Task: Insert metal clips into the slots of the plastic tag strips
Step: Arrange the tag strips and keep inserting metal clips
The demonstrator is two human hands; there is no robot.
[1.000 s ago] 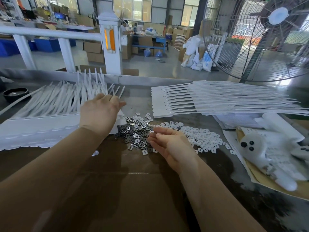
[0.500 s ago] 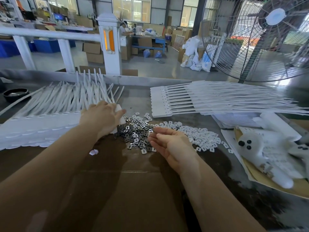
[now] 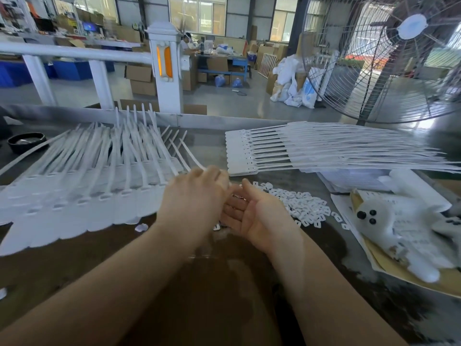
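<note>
A big wire-caged fan (image 3: 389, 61) stands at the far right edge of the dark worktable (image 3: 174, 295), and everything else sits on that table. To the left lies the broad fanned row of white plastic tag strips (image 3: 82, 196), their flat heads toward the near edge and their thin tails running toward the back rail. A second, tidier stack of tag strips (image 3: 287, 151) lies at the back right, heads pointing to the table's middle, tails trailing off toward the fan. Near the right edge, a white glove with black dots (image 3: 389, 228) rests on paper and cardboard. In the middle of the table, just in front of the tidy stack, spreads a heap of small white plastic pieces (image 3: 301, 206). The metal clips (image 3: 238, 196) lie just left of that heap, almost wholly hidden behind the two hands; only a glint shows between them. The left hand (image 3: 194, 198) hovers over the right end of the fanned row, blurred, knuckles up, fingers curled; I cannot tell whether it pinches anything. The right hand (image 3: 252, 213) is palm up beside it, fingers loosely spread and nearly straight, touching the left hand. A small black dish (image 3: 26, 142) sits at the far left.
</note>
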